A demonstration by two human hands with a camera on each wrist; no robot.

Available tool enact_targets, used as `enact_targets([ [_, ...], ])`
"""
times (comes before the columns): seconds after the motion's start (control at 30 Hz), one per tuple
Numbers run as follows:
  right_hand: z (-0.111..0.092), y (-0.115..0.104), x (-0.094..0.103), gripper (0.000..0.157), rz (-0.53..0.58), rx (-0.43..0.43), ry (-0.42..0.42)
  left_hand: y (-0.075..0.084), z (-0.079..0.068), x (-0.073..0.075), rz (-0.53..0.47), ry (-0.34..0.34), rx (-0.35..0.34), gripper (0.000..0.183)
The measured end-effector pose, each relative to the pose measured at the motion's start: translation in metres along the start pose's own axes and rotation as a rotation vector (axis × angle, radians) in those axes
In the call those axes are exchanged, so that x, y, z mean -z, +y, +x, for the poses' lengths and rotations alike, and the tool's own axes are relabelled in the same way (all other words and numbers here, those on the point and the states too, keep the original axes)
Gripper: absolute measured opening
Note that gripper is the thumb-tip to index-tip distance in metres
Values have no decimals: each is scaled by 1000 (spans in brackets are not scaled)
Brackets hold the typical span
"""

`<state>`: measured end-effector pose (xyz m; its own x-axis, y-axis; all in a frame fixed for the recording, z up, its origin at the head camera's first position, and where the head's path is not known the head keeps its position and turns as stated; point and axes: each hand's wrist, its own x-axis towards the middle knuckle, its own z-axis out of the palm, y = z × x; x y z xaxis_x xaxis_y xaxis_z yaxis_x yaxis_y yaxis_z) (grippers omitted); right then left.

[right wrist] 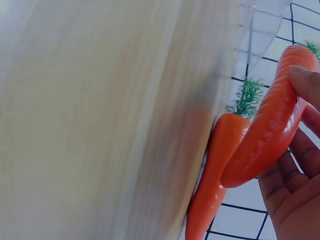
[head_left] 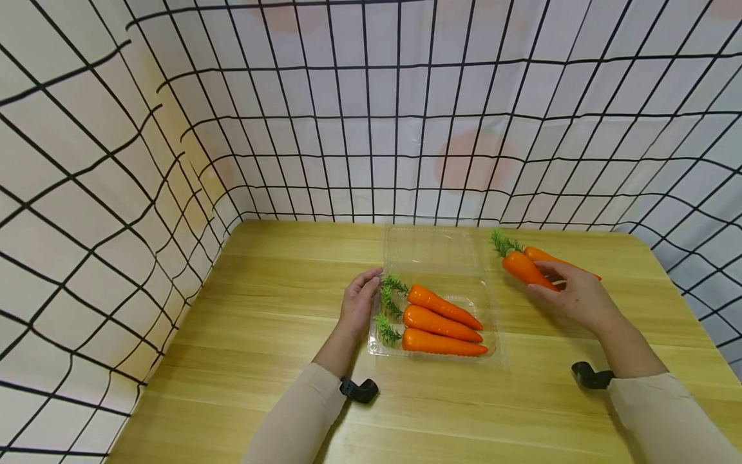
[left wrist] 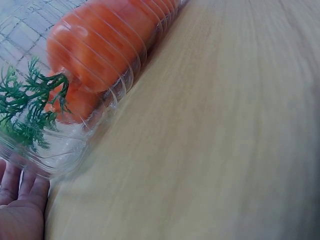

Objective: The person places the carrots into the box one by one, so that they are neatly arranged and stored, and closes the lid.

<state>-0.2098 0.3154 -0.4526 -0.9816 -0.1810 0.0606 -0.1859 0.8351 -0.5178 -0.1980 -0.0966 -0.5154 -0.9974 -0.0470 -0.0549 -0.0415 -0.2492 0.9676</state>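
Observation:
In the head view a clear plastic clamshell box (head_left: 375, 348) lies with its lid (head_left: 431, 248) folded back. Inside it are three orange carrots, top (head_left: 443, 307), middle (head_left: 440, 323) and bottom (head_left: 443, 342), their green leaves toward the left. My left hand (head_left: 357, 303) rests at the box's left side, its fingers (left wrist: 36, 192) extended along the plastic wall. To the right of the box, my right hand (head_left: 576, 296) pinches a carrot (right wrist: 272, 120) between thumb and fingers, leaves pointing away. Another carrot (right wrist: 212, 170) lies on the table just behind it.
The wooden table (head_left: 261, 309) carries everything. A white cloth wall with a black grid pattern (head_left: 348, 135) runs along the back and both sides. Black wrist bands with camera mounts (head_left: 361, 390) sit at each cuff.

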Motion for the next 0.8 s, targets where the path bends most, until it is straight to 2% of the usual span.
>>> enact_targets([
  [0.27,-4,-12,2,58,50,30,35,-1,0,0,-11,-11,3,39],
  [0.8,-11,-38,-1,55,33,90,51,0,0,0,-4,-10,7,38],
])
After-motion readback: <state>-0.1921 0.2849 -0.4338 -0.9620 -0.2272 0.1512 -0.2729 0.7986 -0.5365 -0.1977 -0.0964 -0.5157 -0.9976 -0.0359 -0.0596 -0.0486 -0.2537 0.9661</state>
